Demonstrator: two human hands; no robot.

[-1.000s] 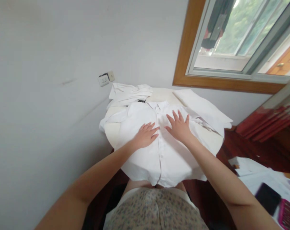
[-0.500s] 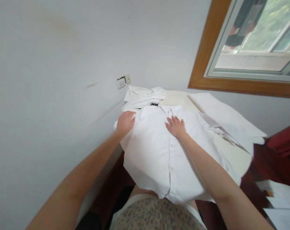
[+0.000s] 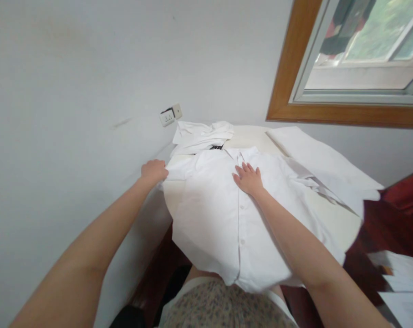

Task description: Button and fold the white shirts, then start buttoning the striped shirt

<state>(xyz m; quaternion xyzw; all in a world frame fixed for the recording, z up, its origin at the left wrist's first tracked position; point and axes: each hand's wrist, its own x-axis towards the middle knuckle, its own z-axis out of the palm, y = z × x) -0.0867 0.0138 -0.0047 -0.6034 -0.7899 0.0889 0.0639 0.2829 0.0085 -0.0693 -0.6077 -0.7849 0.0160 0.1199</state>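
A white button-up shirt [image 3: 223, 218] lies front side up on a small round table [image 3: 332, 218], its hem hanging over the near edge. My left hand [image 3: 154, 171] is closed on the end of the shirt's left sleeve [image 3: 179, 169] at the table's left edge. My right hand [image 3: 249, 178] lies flat with fingers spread on the shirt's chest, just right of the button line below the collar.
A crumpled white garment [image 3: 201, 135] lies at the table's far side by a wall socket [image 3: 168, 115]. Another white cloth [image 3: 315, 157] is spread at the right. A wood-framed window [image 3: 356, 64] is at the upper right. White papers [image 3: 400, 282] lie low right.
My left hand went from the shirt's chest out to the left and now grips the sleeve end, drawn past the table edge. My right hand stayed flat on the chest.
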